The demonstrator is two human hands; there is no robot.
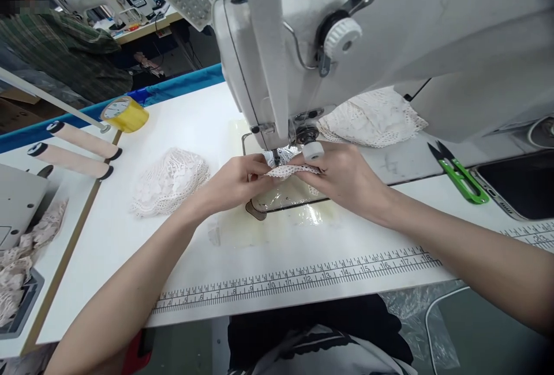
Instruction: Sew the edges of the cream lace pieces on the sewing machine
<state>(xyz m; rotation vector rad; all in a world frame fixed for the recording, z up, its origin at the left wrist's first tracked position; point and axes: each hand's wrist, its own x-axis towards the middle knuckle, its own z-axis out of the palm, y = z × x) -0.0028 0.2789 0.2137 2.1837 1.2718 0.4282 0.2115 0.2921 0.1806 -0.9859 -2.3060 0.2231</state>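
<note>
A strip of white lace point(289, 171) lies under the needle area of a large white sewing machine point(255, 69). My left hand point(236, 182) pinches its left end between thumb and fingers. On the other side, my right hand point(341, 179) grips the right part of the same lace, close beside the presser foot point(277, 157). Some of the right fingers are hidden behind the lace and the machine head. Left of my left hand rests a bundle of white lace point(171, 182). Another lace pile point(374, 116) sits behind my right hand, on the machine bed.
Green thread snips point(461, 176) and a dark phone point(519, 182) lie at the right. Yellow tape point(124, 114) and two thread cones point(84, 141) stand at the left. A printed ruler point(277, 285) runs along the front edge. A person in a plaid sleeve point(64, 46) is at the back left.
</note>
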